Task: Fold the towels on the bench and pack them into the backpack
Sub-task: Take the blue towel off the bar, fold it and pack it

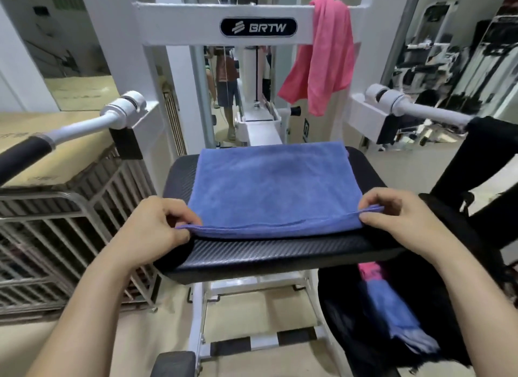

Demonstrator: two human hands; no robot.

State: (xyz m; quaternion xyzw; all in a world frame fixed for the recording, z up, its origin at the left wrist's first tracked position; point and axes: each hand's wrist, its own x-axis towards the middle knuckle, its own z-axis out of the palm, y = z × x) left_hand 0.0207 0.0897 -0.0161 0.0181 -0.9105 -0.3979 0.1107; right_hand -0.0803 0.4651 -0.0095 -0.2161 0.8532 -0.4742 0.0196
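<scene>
Gym: beige floor (157, 329), mirror (227, 76).

The only lettering I can read is "BRTW", in pale capitals beside a striped slanted emblem, on a black oval badge (258, 27) fixed to the white painted metal crossbeam (179, 26) of the gym machine ahead of me. The tan cardboard box (42, 141) to my left carries faint print, too blurred for me to make out any word or number.
</scene>
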